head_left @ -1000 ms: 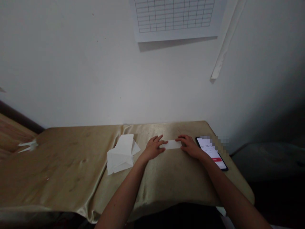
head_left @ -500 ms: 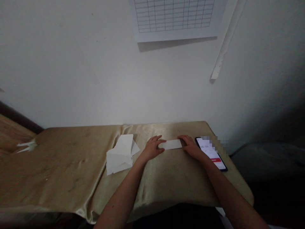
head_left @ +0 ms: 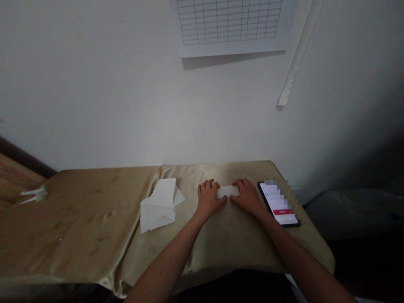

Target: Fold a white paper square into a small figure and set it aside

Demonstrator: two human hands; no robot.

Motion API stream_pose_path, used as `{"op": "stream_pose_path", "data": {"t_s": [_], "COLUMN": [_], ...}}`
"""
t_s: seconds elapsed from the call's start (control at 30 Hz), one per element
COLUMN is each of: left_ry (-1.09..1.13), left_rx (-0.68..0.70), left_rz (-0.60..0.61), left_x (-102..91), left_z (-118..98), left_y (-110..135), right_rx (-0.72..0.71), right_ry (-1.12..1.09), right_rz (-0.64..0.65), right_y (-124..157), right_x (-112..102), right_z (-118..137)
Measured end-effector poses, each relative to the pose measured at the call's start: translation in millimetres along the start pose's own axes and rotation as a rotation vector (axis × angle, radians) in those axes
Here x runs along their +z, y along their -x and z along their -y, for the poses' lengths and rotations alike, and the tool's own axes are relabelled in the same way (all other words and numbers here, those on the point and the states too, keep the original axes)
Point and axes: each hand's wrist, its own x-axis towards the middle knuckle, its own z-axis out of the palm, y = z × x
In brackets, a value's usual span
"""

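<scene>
A small strip of white paper [head_left: 228, 192] lies crosswise on the gold cloth in front of me. At its left end, my left hand [head_left: 210, 197] grips it with thumb and index finger, the other fingers resting on the cloth. My right hand [head_left: 246, 195] pinches the right end in the same way, its thumb along the near edge. Only the middle of the strip shows between the hands. Left of my left hand is a loose pile of white paper pieces [head_left: 160, 207], some with creases and uneven edges.
A phone [head_left: 285, 213] with a lit screen lies right of my right hand. The table's gold cloth [head_left: 91, 210] has a raised fold left of the paper pile. Behind the table rises a white wall with a printed grid sheet [head_left: 233, 48]. Wood [head_left: 14, 179] shows at far left.
My left hand has moved right and my thumbs have come inward onto the near edge of the paper strip. Less of the strip shows between the hands now.
</scene>
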Motion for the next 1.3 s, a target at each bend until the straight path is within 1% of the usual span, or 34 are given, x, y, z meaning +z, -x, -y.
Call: {"op": "stream_pose_path", "data": {"t_s": [0.33, 0.63, 0.8, 1.03, 1.13, 1.3], "left_ry": [-0.007, -0.02, 0.005, 0.024, 0.033, 0.033], "left_rx": [-0.025, -0.073, -0.079, -0.045, -0.019, 0.001], "left_rz": [-0.05, -0.018, 0.035, 0.098, 0.144, 0.188], "left_x": [3.0, 0.3, -1.9, -9.1, -14.2, -19.7], "left_z": [-8, -13, -5, 8, 13, 19], "left_y": [3, 2, 0, -2, -3, -5], "right_rx": [0.033, 0.046, 0.041, 0.026, 0.014, -0.007], "right_ry": [0.023, 0.001, -0.022, -0.065, -0.086, -0.111], "right_rz": [-0.017, 0.018, 0.051, 0.1, 0.13, 0.164], "right_y": [-1, -4, -5, -7, -8, -10], "right_x": [1, 0, -1, -7, -9, -6], "right_z": [3, -1, -5, -9, -14, -24]}}
